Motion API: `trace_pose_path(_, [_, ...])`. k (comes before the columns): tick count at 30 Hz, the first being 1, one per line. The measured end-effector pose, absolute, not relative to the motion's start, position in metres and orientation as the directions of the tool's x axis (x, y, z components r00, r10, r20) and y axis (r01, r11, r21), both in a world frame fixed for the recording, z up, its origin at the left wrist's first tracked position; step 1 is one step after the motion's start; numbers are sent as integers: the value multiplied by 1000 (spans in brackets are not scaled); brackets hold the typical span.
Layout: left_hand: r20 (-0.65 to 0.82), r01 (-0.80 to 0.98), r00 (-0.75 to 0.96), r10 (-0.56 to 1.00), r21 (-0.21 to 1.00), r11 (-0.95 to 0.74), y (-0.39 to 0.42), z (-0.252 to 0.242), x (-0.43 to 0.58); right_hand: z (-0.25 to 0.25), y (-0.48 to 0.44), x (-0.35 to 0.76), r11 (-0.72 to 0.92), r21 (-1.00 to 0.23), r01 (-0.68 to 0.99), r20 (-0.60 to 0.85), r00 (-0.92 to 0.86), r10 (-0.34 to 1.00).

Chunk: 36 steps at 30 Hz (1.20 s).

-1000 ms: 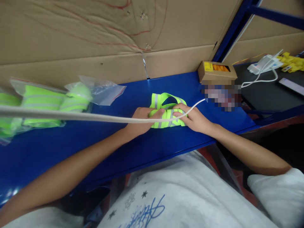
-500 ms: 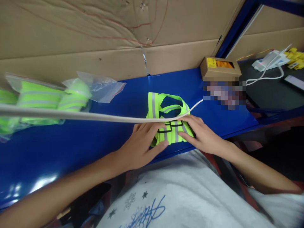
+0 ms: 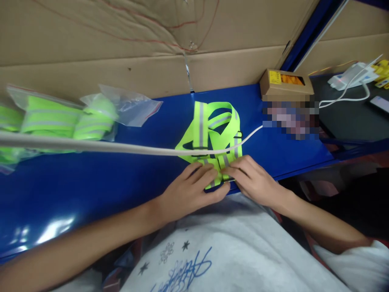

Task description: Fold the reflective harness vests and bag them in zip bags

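Note:
A neon-yellow reflective vest point(image 3: 200, 117) made of straps with grey stripes lies on the blue table, its loops spread away from me. Dark buckles show on its straps. My left hand point(image 3: 194, 186) has its fingers curled over the near left part of the straps, thumb close to the front. With bent fingers, my right hand point(image 3: 253, 178) pinches the near right strap end beside a dark buckle. The two hands' fingertips almost meet. A white cable point(image 3: 146, 151) crosses the view in front of the vest and hides a band of it.
Clear plastic bags with folded neon-yellow vests point(image 3: 51, 117) lie at the left, near an empty-looking bag point(image 3: 133, 107). An open-windowed cardboard box point(image 3: 285, 83) with orange contents stands at the back right. A cardboard wall point(image 3: 152, 73) rises behind the blue table point(image 3: 136, 182).
The vest's straps have spread farther away from me and a buckle now lies at the right. Both hands have shifted toward the near edge, fingers more curled on the straps.

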<state>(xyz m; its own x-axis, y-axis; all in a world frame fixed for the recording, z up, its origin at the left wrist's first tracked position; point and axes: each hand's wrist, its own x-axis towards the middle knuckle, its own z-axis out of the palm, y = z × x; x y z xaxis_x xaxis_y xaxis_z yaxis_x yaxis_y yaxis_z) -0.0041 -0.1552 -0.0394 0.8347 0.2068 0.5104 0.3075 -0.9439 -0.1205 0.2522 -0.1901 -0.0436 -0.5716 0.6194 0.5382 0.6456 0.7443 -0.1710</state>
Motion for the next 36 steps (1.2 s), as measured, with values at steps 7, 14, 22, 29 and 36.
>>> trace_pose_path(7, [485,396,760,432,180,-900,-164,-41,-2,-53,-194,249,735,-125,666,565,-561,605])
trace_pose_path(14, [413,464,830,375,-137,-875,-171,-42,-6,-38,-196,257,730,-415,543,360,-640,679])
trace_pose_path(22, [371,360,882,291,-129,-924,-143,-34,-6,-50,-189,254,758,-312,573,453,-612,649])
trace_pose_path(29, [484,143,874,-38,-332,-933,-120,-26,-2,-39,-186,254,787,-24,616,512,-669,539])
trace_pose_path(36, [497,275,858,133,-224,-935,-137,-36,3,-47,-190,252,733,-169,659,440,-615,654])
